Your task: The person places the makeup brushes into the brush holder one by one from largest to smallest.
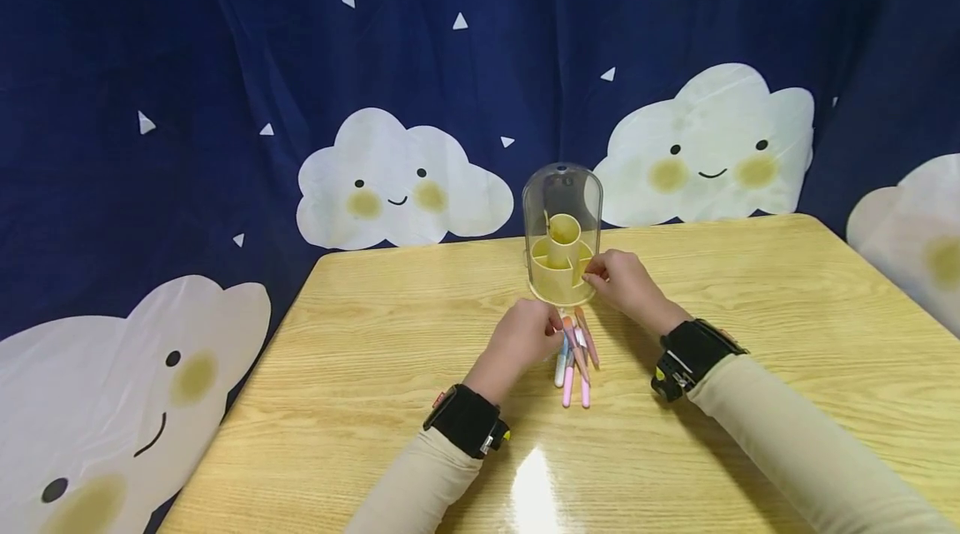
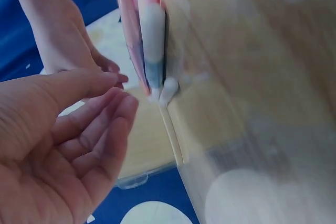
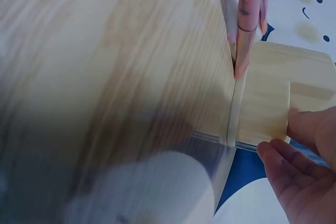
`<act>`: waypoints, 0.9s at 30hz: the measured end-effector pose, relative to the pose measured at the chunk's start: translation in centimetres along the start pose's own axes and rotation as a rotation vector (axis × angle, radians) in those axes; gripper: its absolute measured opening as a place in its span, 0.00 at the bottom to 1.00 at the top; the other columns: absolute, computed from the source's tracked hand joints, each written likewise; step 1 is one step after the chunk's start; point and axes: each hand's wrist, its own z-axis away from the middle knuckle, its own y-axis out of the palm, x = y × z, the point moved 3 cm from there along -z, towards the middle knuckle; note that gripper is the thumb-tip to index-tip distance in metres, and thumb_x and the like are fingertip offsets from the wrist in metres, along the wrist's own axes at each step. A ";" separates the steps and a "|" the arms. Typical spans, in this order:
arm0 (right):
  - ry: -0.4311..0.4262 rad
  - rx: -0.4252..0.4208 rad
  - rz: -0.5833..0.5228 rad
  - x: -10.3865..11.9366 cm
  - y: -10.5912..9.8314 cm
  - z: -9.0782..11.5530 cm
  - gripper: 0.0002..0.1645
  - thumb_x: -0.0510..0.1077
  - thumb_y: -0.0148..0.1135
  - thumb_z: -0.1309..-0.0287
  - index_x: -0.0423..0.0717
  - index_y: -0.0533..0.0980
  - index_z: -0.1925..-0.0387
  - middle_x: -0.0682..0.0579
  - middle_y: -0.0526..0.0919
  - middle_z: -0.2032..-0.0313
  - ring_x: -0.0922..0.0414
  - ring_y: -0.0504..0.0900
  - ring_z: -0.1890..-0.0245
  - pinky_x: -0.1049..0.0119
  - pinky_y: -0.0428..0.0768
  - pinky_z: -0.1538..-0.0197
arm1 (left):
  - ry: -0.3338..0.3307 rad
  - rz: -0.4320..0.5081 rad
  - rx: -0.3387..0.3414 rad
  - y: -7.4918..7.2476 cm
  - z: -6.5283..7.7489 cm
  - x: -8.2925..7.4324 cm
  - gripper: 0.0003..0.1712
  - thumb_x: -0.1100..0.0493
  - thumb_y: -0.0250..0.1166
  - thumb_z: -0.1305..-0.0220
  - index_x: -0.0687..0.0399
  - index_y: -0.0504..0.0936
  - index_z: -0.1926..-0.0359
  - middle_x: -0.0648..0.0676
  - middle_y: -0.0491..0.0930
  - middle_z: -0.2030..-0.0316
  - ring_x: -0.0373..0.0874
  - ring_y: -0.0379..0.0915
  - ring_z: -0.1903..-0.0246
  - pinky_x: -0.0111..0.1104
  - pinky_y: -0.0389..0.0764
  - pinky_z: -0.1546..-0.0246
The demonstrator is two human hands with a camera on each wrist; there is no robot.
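Observation:
A cream brush holder point(image 1: 551, 280) with a tall middle cup stands at the back of the table, with a clear domed cover point(image 1: 536, 192) around it. At its right side, my right hand point(image 1: 622, 280) pinches the edge of a low wall point(image 3: 265, 121) between thumb and fingertips. Several makeup brushes point(image 1: 567, 384), with pink and pale blue handles, lie in a loose bundle in front of the holder. My left hand point(image 1: 523, 332) is just left of them. In the left wrist view, its thumb and loosely curled fingers point(image 2: 97, 140) nearly meet, with nothing visible between them.
The light wooden table point(image 1: 375, 334) ends just behind the holder. Beyond it hangs a dark blue curtain point(image 1: 420, 59) with white smiling clouds. Both wrists wear black straps point(image 1: 467, 421).

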 end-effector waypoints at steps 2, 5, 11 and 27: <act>-0.001 -0.005 -0.001 -0.1 0.0 0.0 0.06 0.34 0.67 0.38 0.30 0.84 0.64 0.41 0.85 0.69 0.49 0.82 0.67 0.54 0.83 0.61 | -0.004 -0.001 0.028 0.2 0.1 -0.2 0.03 0.60 0.72 0.38 0.53 0.88 0.69 0.44 0.78 0.77 0.35 0.70 0.78 0.24 0.70 0.78; -0.003 -0.014 -0.004 -0.2 0.0 0.1 0.07 0.33 0.67 0.38 0.30 0.83 0.63 0.40 0.85 0.68 0.47 0.83 0.66 0.52 0.84 0.60 | -0.007 -0.004 0.048 0.5 0.3 -0.3 0.05 0.60 0.73 0.40 0.53 0.86 0.72 0.44 0.78 0.78 0.35 0.69 0.79 0.24 0.69 0.78; 0.026 -0.002 -0.012 -0.2 -0.2 0.2 0.10 0.33 0.65 0.36 0.27 0.83 0.58 0.35 0.85 0.61 0.43 0.84 0.59 0.49 0.85 0.55 | -0.011 -0.016 0.070 1.0 0.8 -0.1 0.13 0.57 0.75 0.41 0.50 0.80 0.78 0.43 0.72 0.81 0.35 0.65 0.80 0.24 0.65 0.80; 0.024 -0.007 -0.001 -0.1 -0.4 0.2 0.13 0.33 0.65 0.36 0.25 0.82 0.54 0.32 0.84 0.58 0.40 0.84 0.56 0.47 0.85 0.52 | -0.115 -0.065 0.094 1.2 0.7 -0.3 0.28 0.59 0.77 0.48 0.50 0.64 0.88 0.44 0.58 0.89 0.38 0.56 0.86 0.27 0.59 0.85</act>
